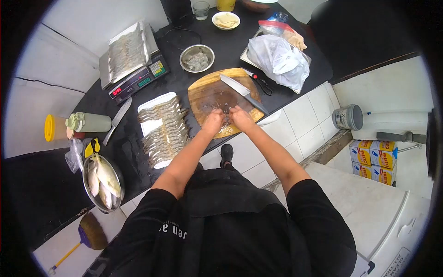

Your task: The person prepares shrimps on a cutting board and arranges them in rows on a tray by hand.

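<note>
Both hands are low over a round wooden cutting board (203, 92), wet and dotted with small bits. My left hand (214, 121) has its fingers curled and pinched. My right hand (240, 118) is bent the same way a short gap away. Whatever the fingertips hold, if anything, is too small to make out. A chef's knife (236, 86) lies on the board's right side, its dark handle over the edge. To the left, rows of raw shrimp (165, 129) cover a white tray (148, 126). Beyond the board, a steel bowl (197, 58) contains greyish, peeled-looking shrimp.
A digital scale (138, 78) bears another shrimp tray. Nearby are a second knife (117, 121), a bottle (92, 122) and a bowl of whole fish (105, 177). Scissors (262, 84) and a tray with a white plastic bag (279, 60) sit right of the board.
</note>
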The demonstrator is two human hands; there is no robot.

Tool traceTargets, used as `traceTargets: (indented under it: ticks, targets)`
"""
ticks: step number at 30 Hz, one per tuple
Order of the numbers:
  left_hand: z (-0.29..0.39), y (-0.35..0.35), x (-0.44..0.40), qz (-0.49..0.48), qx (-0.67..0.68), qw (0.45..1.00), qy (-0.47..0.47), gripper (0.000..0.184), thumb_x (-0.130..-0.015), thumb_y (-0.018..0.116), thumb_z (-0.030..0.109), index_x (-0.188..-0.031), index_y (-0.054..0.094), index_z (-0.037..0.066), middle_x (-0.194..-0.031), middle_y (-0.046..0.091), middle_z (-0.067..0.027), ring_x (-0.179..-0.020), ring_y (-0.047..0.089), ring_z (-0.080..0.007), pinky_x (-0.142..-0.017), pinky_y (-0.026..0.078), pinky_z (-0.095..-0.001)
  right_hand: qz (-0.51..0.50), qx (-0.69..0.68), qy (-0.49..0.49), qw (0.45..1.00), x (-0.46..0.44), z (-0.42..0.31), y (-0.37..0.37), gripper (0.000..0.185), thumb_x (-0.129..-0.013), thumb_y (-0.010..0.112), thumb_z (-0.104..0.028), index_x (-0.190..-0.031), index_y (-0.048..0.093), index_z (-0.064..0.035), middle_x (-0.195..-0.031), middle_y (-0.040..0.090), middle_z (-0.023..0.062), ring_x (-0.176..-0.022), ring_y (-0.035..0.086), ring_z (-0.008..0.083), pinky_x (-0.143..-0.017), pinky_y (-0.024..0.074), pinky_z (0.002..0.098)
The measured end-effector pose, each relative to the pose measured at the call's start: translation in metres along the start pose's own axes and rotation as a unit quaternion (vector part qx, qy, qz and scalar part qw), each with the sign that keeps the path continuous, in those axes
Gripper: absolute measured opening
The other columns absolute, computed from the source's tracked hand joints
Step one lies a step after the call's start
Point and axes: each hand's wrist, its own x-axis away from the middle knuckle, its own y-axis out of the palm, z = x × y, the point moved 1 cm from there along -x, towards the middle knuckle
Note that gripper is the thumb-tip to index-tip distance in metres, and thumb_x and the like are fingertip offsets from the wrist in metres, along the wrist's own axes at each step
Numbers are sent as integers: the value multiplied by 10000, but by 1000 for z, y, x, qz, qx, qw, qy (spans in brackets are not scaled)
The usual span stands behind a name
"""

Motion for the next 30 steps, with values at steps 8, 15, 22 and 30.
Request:
traceTargets:
  ticks: [8,15,22,30]
  targets:
    - [-7,18,5,31,-27,999,1,181,-741,675,84,-910,735,60,-857,612,-107,-890,590,-304,-785,503,-395,-3,-67,105,992,-2,-4,21,71,-773,640,-110,-784,652,-40,-961,656,125,-999,604,282,-842,530,383]
    - [-3,-14,16,88,2,996,25,212,-737,694,95,-939,707,34,-918,603,-103,-898,578,-309,-783,501,-395,-51,-26,34,998,-4,-19,-16,191,-745,684,-152,-903,696,-44,-1007,625,84,-1041,582,264,-860,523,382]
    - [-17,-13,19,25,-53,998,4,122,-764,689,135,-849,727,56,-839,598,-83,-866,580,-285,-753,503,-392,-37,-45,41,997,-12,-30,-2,175,-747,670,-123,-907,704,-61,-955,601,71,-1026,568,255,-860,518,378]
    - [-15,-18,25,53,-79,996,2,120,-779,647,132,-854,706,58,-890,588,-83,-882,570,-280,-785,500,-390,67,-84,16,994,-1,-20,-13,232,-718,725,-124,-931,681,-41,-948,605,97,-980,570,305,-852,491,389]
